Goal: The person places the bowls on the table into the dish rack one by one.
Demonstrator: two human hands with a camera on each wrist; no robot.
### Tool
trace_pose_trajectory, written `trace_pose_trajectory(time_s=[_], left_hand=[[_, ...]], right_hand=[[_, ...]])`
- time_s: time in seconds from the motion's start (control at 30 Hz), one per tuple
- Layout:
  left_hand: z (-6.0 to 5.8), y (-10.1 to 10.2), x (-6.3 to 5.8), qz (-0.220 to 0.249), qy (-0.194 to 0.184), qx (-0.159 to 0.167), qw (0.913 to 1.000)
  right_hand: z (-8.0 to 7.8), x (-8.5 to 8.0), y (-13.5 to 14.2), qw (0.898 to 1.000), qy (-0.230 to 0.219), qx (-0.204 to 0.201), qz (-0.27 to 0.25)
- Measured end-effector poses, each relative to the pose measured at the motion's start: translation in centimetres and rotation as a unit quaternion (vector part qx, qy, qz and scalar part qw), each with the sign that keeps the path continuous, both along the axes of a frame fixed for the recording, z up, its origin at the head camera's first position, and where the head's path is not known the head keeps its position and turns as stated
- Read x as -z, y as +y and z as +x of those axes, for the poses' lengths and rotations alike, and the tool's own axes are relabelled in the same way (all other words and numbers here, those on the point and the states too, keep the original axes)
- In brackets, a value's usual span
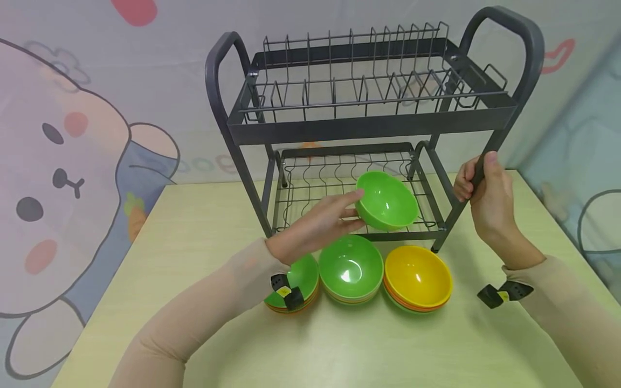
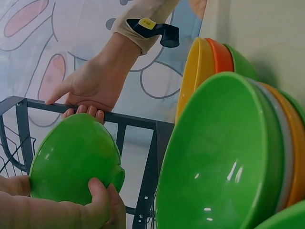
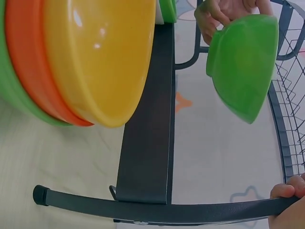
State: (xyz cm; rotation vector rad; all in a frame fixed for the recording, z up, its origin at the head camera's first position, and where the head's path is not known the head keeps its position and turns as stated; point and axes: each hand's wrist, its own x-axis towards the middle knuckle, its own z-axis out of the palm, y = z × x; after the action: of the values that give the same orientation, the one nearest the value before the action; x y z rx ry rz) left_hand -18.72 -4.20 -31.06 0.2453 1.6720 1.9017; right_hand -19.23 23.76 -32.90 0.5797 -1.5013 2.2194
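A green bowl [image 1: 387, 200] is tilted in front of the lower shelf of a dark metal dish rack [image 1: 368, 125]. My left hand [image 1: 335, 215] grips this bowl by its left side, thumb near the rim and fingers underneath. In the left wrist view the thumb and fingers pinch the green bowl [image 2: 78, 157] near its foot. My right hand [image 1: 490, 199] is wrapped round the rack's right front post, and in the right wrist view its fingers [image 3: 286, 191] curl over that post. Just below the held bowl stands a stack topped by a green bowl [image 1: 350, 268].
A stack with a yellow bowl [image 1: 418, 276] on top stands at the right, orange and green beneath it. The left stack, topped by a green bowl [image 1: 304, 276], is partly hidden by my left wrist. The rack's upper shelf [image 1: 373, 86] has upright wire dividers.
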Motion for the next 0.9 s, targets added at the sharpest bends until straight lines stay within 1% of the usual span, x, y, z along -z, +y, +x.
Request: trace_pose_trajectory(time_s=[0.07, 0.13, 0.23, 0.3, 0.4, 0.5, 0.57, 0.7, 0.9], left_hand=[[-0.2, 0.2, -0.1, -0.004, 0.002, -0.003, 1.0000], [-0.5, 0.4, -0.1, -0.006, 0.007, -0.005, 0.9999], [-0.9, 0.8, -0.2, 0.001, 0.011, -0.004, 0.9999], [-1.2, 1.0, -0.2, 0.006, 0.013, -0.003, 0.9999], [-1.6, 1.3, -0.2, 0.008, 0.013, -0.006, 0.9999], [-2.0, 1.4, -0.2, 0.012, 0.006, -0.016, 0.9998], [-2.3, 1.6, -0.3, 0.011, 0.005, -0.021, 0.9997], [-2.9, 2.0, -0.4, 0.008, 0.007, -0.023, 0.9997], [-3.7, 2.5, -0.6, 0.010, -0.013, -0.040, 0.9991]], right_hand=[[-0.1, 0.0, 0.0, 1.000, 0.001, -0.007, -0.003], [-0.2, 0.1, 0.0, 1.000, 0.006, -0.024, -0.014], [-0.3, 0.2, 0.0, 0.999, 0.012, -0.041, -0.027], [-0.4, 0.2, -0.1, 0.999, 0.012, -0.032, -0.026], [-0.6, 0.3, -0.4, 1.000, 0.010, -0.005, -0.022], [-0.8, 0.4, -0.7, 1.000, 0.009, 0.019, -0.015], [-0.8, 0.4, -0.8, 0.999, 0.010, 0.027, -0.013], [-0.7, 0.5, -0.8, 0.999, 0.012, 0.036, -0.008], [-0.8, 0.5, -0.6, 0.999, 0.013, 0.038, -0.011]])
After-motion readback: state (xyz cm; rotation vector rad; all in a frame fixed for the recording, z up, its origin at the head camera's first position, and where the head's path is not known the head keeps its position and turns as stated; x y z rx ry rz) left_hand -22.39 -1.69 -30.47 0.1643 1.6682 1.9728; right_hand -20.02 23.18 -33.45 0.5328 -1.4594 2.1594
